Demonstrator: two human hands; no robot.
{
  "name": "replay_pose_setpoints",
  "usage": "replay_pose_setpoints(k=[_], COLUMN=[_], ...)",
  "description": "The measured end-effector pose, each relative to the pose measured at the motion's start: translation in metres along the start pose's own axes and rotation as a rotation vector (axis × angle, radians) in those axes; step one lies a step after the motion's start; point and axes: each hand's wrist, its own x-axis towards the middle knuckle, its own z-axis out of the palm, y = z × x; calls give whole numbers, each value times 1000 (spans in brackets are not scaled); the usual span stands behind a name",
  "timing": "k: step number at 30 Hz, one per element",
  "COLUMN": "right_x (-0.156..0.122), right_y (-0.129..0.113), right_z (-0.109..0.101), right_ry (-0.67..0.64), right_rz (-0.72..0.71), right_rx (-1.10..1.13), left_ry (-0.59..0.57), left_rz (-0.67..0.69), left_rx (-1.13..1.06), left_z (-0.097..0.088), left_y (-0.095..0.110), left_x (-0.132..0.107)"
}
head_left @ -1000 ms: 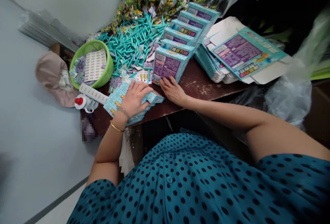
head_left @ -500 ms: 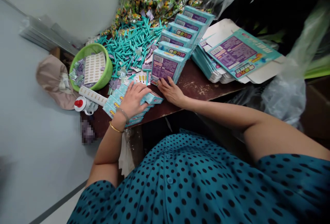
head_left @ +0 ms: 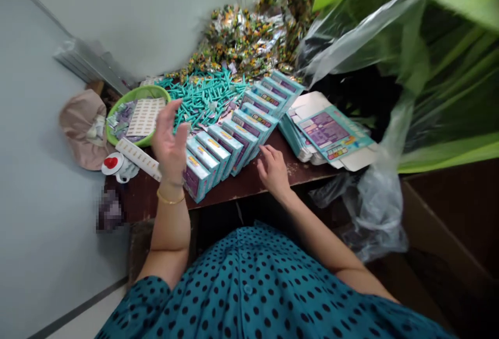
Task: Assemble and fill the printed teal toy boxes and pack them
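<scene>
Atm L hand [head_left: 170,144] up, R hand [head_left: 275,173] nr teal boxes [head_left: 238,132], all fingers [head_left: 167,113] loose

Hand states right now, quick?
Left hand: open, raised, holding nothing, beside the row of teal-and-purple cardboard boxes.
Right hand: open, fingers loosely curled, nothing visibly held; box contact unclear.

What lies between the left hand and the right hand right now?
In the head view, the nearer part of the row of teal-and-purple boxes stands on the brown table between the left hand and the right hand.
</scene>
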Motion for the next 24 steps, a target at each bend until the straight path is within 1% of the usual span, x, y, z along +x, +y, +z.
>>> replay_pose_setpoints(k=[1,2,3,5,7,9,10,12,13,14,15,16,18,20,21,22,23,24], right_x=[-5,-9,-13,-19,-24,-31,-35,-46,-51,-55,-57,-57,-44,-15,4,24,44,63], right_y=[5,9,13,17,14,3,-4,-19,-25,-30,-31,-30,-19,-1,10,19,28,34], right_z=[-3,-5,-7,-8,-2,13,22,43,51,57,60,59,46,25,14,5,-1,-4], right_ry=[8,1,-22,-110,-229,-344,-390,-455,-478,-482,-460,-407,-214,23,111,167,185,169], right_rz=[28,48,58,58,53,40,28,-20,-56,-91,-127,-163,-235,-276,-270,-248,-224,-208], right_rx=[23,45,70,128,174,192,192,201,227,275,336,396,441,340,255,165,80,5], left_ry=[142,227,239,133,-13,-192,-270,-369,-386,-378,-351,-312,-235,-195,-190,-182,-171,-155], left_rz=[-55,-105,-153,-245,-294,-319,-335,-363,-377,-388,-396,-399,-386,-366,-357,-350,-344,-337], left_rx=[-47,-61,-26,124,207,232,244,242,230,210,186,164,145,168,187,202,213,221], left_z=[-11,-19,-25,-29,-23,-12,-7,5,10,14,19,24,35,46,52,56,60,62], left_y=[-4,-10,-17,-33,-45,-52,-54,-54,-55,-56,-57,-59,-64,-68,-68,-68,-68,-68], left_x=[-10,-26,-45,-94,-146,-194,-214,-244,-254,-262,-268,-272,-279,-285,-287,-289,-290,-290])
